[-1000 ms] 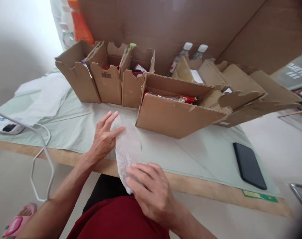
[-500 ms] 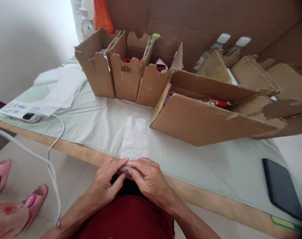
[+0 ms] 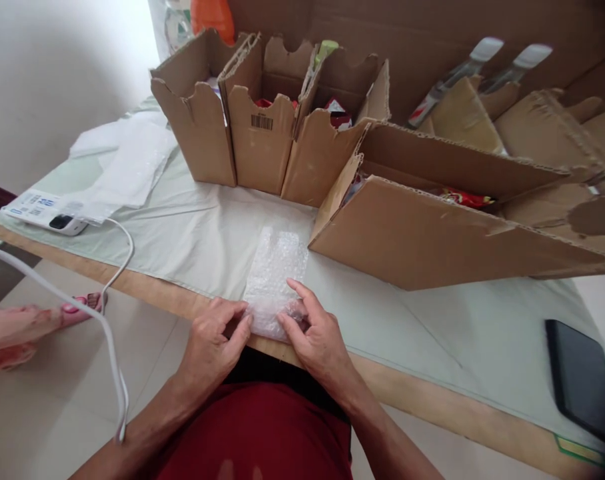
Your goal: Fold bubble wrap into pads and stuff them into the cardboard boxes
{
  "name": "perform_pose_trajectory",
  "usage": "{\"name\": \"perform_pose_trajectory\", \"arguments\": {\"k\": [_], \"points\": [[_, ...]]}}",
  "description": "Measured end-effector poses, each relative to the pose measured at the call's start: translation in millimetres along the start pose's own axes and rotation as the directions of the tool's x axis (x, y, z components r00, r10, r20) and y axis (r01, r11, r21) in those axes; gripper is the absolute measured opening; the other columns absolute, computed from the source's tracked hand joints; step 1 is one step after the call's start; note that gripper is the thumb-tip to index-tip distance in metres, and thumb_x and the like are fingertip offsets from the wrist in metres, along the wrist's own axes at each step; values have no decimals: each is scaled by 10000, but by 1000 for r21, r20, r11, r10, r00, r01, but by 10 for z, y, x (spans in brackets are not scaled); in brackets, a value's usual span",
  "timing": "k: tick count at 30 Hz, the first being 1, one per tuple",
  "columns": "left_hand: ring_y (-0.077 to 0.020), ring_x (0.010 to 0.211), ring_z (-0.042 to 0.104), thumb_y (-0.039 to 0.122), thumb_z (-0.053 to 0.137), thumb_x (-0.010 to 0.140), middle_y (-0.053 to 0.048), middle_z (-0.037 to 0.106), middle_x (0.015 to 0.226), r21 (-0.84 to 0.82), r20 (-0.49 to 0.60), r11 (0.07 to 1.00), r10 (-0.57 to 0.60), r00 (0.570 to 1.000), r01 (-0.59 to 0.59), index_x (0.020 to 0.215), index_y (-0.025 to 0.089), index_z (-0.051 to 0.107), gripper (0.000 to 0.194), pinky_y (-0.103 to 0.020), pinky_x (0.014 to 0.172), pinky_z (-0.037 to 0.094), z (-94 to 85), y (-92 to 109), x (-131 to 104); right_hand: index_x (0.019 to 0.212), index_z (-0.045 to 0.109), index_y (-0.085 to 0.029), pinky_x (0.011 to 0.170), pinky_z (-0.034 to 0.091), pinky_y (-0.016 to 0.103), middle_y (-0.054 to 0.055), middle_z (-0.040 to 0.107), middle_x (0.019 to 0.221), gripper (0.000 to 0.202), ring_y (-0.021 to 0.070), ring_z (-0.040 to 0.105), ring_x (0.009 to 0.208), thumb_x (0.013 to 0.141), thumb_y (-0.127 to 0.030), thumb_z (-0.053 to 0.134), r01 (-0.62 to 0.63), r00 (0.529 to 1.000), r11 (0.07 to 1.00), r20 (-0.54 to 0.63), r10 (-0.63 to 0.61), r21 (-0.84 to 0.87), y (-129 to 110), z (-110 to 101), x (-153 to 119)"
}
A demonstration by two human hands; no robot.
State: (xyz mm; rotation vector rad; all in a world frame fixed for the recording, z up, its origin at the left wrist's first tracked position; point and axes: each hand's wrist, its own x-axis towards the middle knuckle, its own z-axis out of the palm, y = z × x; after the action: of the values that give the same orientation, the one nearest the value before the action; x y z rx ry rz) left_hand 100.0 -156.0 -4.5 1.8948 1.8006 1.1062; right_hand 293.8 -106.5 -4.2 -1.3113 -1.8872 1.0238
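A clear bubble-wrap bag (image 3: 276,267) lies at the table's front edge, its near end between my hands. My left hand (image 3: 216,337) pinches the bag's near left corner between thumb and fingers. On the right side of the bag, my right hand (image 3: 315,333) has its thumb on the plastic, with the index finger stretched out over it and apart from the thumb. The other fingers of my right hand are curled and partly hidden.
Open cardboard boxes (image 3: 260,143) with packets stand behind the bag, and a long carton (image 3: 432,233) is at the right. A black phone (image 3: 580,377) lies far right. White plastic bags (image 3: 127,167), a white device (image 3: 65,223) and its cable are left. A person's foot (image 3: 85,307) shows below.
My hands have moved apart, and my right index finger has lifted and spread. More of the bag's near end shows. The view has shifted, and the person at the left has moved their feet.
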Motion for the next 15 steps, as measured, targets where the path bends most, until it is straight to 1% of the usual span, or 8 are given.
{"name": "perform_pose_trajectory", "arguments": {"k": [3,5,6,8,10,12,13,15], "points": [[-174,690,646,199,593,943,-9,705,730,88,-4,996,32,999,-31,955,184,707,116,-293,647,519,44,-29,23,1431,536,-234,735,585,292,28,736,955,484,162,694,753,954,-240,620,93,989,989,-105,-106,-118,24,-16,-55],[-176,678,638,208,580,955,-12,695,722,113,6,993,39,999,-40,976,180,708,133,-297,639,516,64,-48,30,1406,548,-255,834,587,372,103,712,1166,450,227,715,954,963,-225,619,209,942,937,-202,-270,-280,6,-59,-139],[-175,668,633,214,577,960,-11,687,716,118,12,992,40,999,-41,990,176,708,140,-296,632,515,73,-57,32,1383,562,-260,874,572,411,125,691,1220,432,258,702,1037,959,-199,618,268,908,893,-216,-360,-360,-14,-78,-182],[-178,658,627,221,579,965,-8,673,708,125,17,991,39,999,-40,1037,169,707,157,-302,632,523,89,-71,34,1329,594,-259,933,535,461,135,685,1243,394,291,672,1130,948,-158,611,381,866,804,-129,-483,-456,-55,-96,-249],[-185,662,630,219,583,963,-6,669,711,130,18,991,29,999,-31,1100,159,697,188,-321,654,540,97,-76,33,1297,613,-233,979,505,481,130,701,1258,361,295,657,1166,946,-150,601,458,865,756,38,-500,-467,-72,-75,-265],[-187,683,643,209,580,966,-17,678,750,120,14,993,18,1000,-20,1159,150,679,225,-330,676,556,86,-69,25,1262,634,-204,1002,492,479,123,721,1260,322,283,658,1164,956,-129,572,486,866,741,142,-479,-463,-48,-29,-229],[-193,733,665,210,582,967,-39,694,812,108,7,994,25,1000,-26,1187,147,669,245,-336,705,570,70,-61,17,1241,647,-195,998,494,471,119,733,1246,309,273,663,1149,960,-107,554,485,868,741,155,-471,-464,-27,-7,-199],[-232,960,702,227,608,957,-120,716,1071,75,7,994,76,997,-77,1244,159,651,298,-369,823,595,19,-44,-7,1194,672,-196,958,510,441,103,759,1183,306,249,684,1089,967,-62,517,475,872,756,128,-472,-449,13,22,-137]]}}
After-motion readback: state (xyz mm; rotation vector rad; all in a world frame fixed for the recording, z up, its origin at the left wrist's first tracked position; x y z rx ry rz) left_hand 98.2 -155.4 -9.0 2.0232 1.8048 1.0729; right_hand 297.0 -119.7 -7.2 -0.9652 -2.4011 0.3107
